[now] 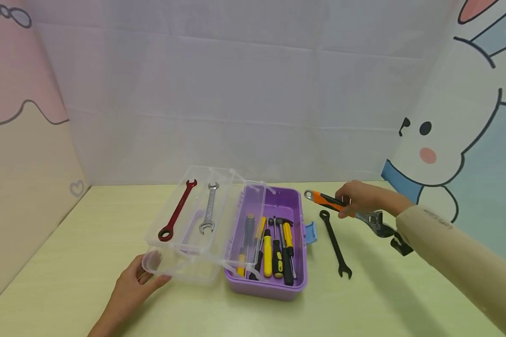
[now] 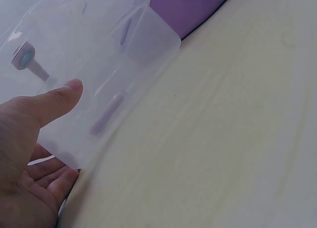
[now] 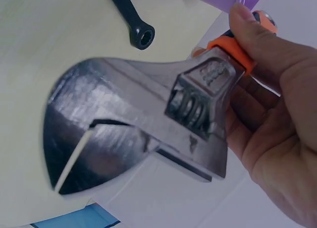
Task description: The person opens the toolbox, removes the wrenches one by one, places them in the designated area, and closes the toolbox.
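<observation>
In the head view my right hand (image 1: pixel 356 199) grips an adjustable wrench (image 1: pixel 326 200) by its orange and black handle, above the table. The right wrist view shows its metal head and adjusting screw up close. A black combination wrench (image 1: pixel 335 243) lies on the table below that hand. My left hand (image 1: pixel 130 285) holds the front left corner of the toolbox's clear lid (image 1: pixel 181 264), thumb on the near side and fingers behind. A red wrench (image 1: pixel 178 210) and a silver wrench (image 1: pixel 210 208) rest in the clear tray part. The purple toolbox (image 1: pixel 265 291) stands open.
Inside the box lie several yellow and black handled tools, among them a screwdriver (image 1: pixel 267 255) and a hammer (image 1: pixel 286 262). A blue latch (image 1: pixel 310 232) juts from the box's right side. Behind the table hangs a white cloth (image 1: pixel 236 93); printed panels flank it.
</observation>
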Tool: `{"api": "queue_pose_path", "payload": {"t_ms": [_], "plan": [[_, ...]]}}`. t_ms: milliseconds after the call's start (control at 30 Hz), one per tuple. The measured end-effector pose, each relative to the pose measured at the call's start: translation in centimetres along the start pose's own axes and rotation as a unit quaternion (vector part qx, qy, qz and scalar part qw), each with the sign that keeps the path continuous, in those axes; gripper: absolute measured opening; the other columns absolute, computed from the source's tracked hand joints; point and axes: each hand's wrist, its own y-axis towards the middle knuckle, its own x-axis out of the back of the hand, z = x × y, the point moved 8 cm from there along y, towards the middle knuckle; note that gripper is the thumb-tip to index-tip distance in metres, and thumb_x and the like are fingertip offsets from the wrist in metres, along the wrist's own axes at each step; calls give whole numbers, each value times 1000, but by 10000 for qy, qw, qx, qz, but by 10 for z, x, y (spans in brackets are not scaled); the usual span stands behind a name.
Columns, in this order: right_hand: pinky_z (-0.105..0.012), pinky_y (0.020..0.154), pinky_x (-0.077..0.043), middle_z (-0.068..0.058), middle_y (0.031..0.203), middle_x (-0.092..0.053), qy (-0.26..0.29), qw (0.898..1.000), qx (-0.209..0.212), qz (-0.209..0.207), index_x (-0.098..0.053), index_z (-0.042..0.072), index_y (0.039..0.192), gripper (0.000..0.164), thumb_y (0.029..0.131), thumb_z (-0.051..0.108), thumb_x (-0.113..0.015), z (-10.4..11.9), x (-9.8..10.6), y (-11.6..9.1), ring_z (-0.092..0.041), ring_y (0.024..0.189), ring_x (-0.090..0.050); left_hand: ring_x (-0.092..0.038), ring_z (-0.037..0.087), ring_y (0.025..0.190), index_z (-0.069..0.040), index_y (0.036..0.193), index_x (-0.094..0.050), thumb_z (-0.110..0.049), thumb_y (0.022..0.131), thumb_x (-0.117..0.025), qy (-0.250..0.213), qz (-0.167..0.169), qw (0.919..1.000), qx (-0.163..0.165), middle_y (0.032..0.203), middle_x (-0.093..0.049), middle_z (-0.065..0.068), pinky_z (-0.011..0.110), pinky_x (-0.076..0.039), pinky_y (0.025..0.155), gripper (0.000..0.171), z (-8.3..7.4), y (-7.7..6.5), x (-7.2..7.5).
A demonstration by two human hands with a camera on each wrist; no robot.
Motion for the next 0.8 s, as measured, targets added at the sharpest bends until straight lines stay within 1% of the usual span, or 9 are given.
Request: {"api": "queue_pose_path", "payload": {"t_ms": [100,233,367,500,667,800], "plan": [[-26,63,-51,4,74,-66,95,9999,-65,-14,-66,6,87,20,83,23,-74,-7,-4,-3,-7,65,-56,-52,43,122,4,134,-40,-22,83,-75,-66,-42,10000,-29,134,-48,33,30,-56,90,67,1,0,0],[-26,62,-49,5,71,-65,165,9998,-136,-49,-66,6,86,21,82,25,-74,-17,-10,-4,-7,63,-54,-53,42,121,4,134,-40,-22,83,-75,-121,-78,9999,-76,133,-49,32,30,-56,90,67,2,1,-1],[-25,60,-48,4,70,-65,263,9994,-180,-127,-67,5,85,21,82,24,-74,-24,-15,-6,-7,62,-54,-53,42,122,3,134,-40,-22,83,-75,-133,-108,9998,-50,134,-49,32,30,-55,90,67,2,1,0],[-23,58,-46,3,68,-65,479,9983,-291,-162,-67,4,84,20,83,22,-73,-31,-23,-10,-8,60,-53,-53,41,122,3,134,-41,-22,82,-76,-159,-128,9998,-28,135,-49,31,29,-55,90,66,2,1,0],[-23,54,-43,3,65,-61,735,9954,-561,-233,-66,4,82,19,85,21,-72,-43,-35,-14,-9,57,-50,-52,41,122,2,133,-41,-23,82,-76,-184,-110,9998,13,136,-48,31,31,-55,91,66,1,1,0],[-24,51,-43,2,63,-59,991,9913,-809,-306,-65,4,80,19,86,21,-71,-52,-43,-18,-10,55,-49,-53,41,122,2,133,-42,-23,82,-76,-180,-131,9997,23,136,-48,31,30,-55,91,66,0,0,1]]}}
